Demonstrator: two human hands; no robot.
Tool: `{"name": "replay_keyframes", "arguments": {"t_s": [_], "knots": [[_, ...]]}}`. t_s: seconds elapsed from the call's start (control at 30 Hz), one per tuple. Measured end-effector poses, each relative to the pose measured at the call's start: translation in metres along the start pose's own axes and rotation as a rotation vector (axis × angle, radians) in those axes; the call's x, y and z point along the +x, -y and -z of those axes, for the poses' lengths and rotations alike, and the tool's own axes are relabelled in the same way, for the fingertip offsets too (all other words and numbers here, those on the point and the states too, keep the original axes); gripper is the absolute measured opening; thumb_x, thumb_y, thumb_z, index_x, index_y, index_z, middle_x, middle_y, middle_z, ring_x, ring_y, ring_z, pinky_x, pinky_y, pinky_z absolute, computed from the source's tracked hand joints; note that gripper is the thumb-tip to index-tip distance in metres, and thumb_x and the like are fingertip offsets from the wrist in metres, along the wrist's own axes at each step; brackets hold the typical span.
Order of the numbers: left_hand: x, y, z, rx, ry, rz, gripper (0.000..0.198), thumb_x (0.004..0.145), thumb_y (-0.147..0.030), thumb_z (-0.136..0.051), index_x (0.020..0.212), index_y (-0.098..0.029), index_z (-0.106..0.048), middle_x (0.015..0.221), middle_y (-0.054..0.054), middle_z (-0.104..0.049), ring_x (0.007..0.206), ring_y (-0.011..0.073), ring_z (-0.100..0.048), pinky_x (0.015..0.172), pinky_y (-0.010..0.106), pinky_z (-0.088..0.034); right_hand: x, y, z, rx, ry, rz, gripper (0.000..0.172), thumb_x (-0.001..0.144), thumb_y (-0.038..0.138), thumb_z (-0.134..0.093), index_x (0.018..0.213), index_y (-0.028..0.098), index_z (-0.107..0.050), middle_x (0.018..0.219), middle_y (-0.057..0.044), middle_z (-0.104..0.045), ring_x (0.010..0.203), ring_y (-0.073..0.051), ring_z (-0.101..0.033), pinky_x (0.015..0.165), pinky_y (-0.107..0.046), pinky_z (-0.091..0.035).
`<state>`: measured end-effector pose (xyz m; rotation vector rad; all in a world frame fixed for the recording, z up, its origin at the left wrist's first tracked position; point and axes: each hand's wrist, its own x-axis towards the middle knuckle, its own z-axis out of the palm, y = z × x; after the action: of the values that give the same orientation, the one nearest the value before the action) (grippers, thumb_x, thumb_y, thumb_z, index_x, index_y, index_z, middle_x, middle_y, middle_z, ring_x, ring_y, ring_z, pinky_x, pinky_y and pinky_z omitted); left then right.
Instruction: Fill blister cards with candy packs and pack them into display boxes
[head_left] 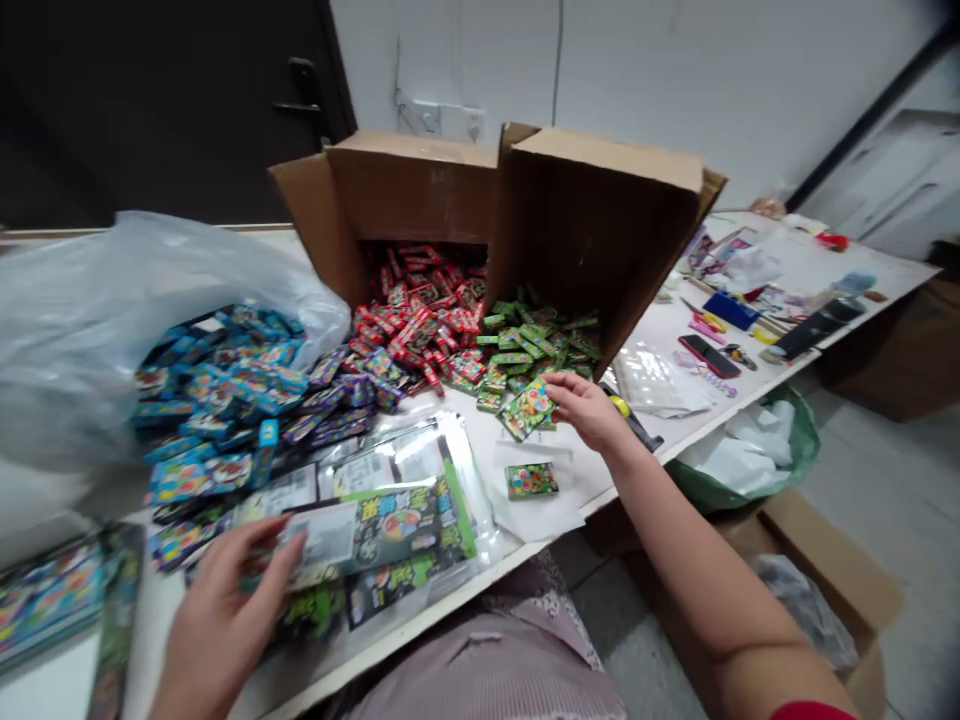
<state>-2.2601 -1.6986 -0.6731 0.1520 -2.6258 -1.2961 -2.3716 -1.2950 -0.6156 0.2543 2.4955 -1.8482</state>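
Observation:
My right hand pinches a small green printed box by its right edge, above the table. Just below it, another green box lies flat on a sheet of white paper. My left hand is closed on the left end of a dark printed packet with green and coloured lettering. That packet is over a stack of similar packets in clear plastic. More green boxes spill from the cardboard box behind my right hand.
Red boxes fill an open carton; purple boxes and blue boxes lie left, by a translucent bag. A phone and tools are at right. A green-rimmed bag stands below the table edge.

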Motion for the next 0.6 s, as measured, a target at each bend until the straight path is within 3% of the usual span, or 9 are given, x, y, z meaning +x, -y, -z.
{"name": "replay_keyframes", "arguments": {"t_s": [0.1, 0.17, 0.2, 0.33, 0.47, 0.6], "knots": [[0.001, -0.054, -0.019, -0.299, 0.287, 0.153, 0.03, 0.078, -0.048, -0.065, 0.092, -0.021, -0.066, 0.09, 0.005, -0.069, 0.079, 0.0201, -0.066, 0.067, 0.029, -0.055, -0.023, 0.006, -0.048, 0.263, 0.21, -0.095, 0.038, 0.067, 0.043, -0.072, 0.097, 0.02, -0.067, 0.089, -0.002, -0.067, 0.07, -0.012, -0.06, 0.056, -0.023, -0.049], [0.001, -0.075, -0.033, -0.53, 0.454, 0.301, 0.035, 0.077, -0.049, -0.067, 0.093, -0.019, -0.065, 0.081, 0.006, -0.07, 0.067, 0.0177, -0.064, 0.059, 0.028, -0.053, -0.034, 0.01, -0.072, 0.385, 0.304, -0.15, 0.035, 0.067, 0.038, -0.075, 0.096, 0.02, -0.068, 0.09, -0.002, -0.067, 0.072, -0.011, -0.06, 0.057, -0.022, -0.049], [-0.001, -0.08, -0.039, -0.615, 0.477, 0.36, 0.036, 0.076, -0.049, -0.069, 0.093, -0.018, -0.064, 0.078, 0.005, -0.069, 0.063, 0.0156, -0.062, 0.055, 0.026, -0.051, -0.039, 0.012, -0.081, 0.41, 0.333, -0.161, 0.034, 0.068, 0.037, -0.075, 0.096, 0.02, -0.069, 0.09, -0.002, -0.068, 0.073, -0.012, -0.06, 0.058, -0.022, -0.049], [-0.01, -0.078, -0.049, -0.924, 0.473, 0.518, 0.037, 0.075, -0.049, -0.071, 0.093, -0.017, -0.063, 0.078, 0.004, -0.069, 0.062, 0.0125, -0.062, 0.052, 0.022, -0.047, -0.046, 0.013, -0.101, 0.464, 0.418, -0.179, 0.031, 0.07, 0.036, -0.076, 0.097, 0.021, -0.068, 0.091, -0.001, -0.068, 0.074, -0.012, -0.061, 0.061, -0.023, -0.051], [-0.016, -0.072, -0.05, -1.212, 0.637, 0.626, 0.043, 0.08, -0.057, -0.063, 0.086, -0.015, -0.062, 0.08, 0.009, -0.071, 0.068, 0.0177, -0.068, 0.058, 0.026, -0.052, -0.05, 0.008, -0.112, 0.483, 0.515, -0.15, 0.031, 0.073, 0.038, -0.075, 0.099, 0.024, -0.067, 0.094, 0.0, -0.068, 0.08, -0.013, -0.063, 0.068, -0.026, -0.052], [-0.018, -0.072, -0.053, -1.325, 0.734, 0.688, 0.046, 0.079, -0.054, -0.066, 0.099, -0.013, -0.062, 0.085, 0.012, -0.072, 0.069, 0.0188, -0.069, 0.058, 0.026, -0.054, -0.054, -0.001, -0.12, 0.486, 0.556, 0.032, 0.028, 0.077, 0.039, -0.072, 0.101, 0.027, -0.066, 0.099, 0.0, -0.07, 0.093, -0.016, -0.064, 0.086, -0.033, -0.051]]}}
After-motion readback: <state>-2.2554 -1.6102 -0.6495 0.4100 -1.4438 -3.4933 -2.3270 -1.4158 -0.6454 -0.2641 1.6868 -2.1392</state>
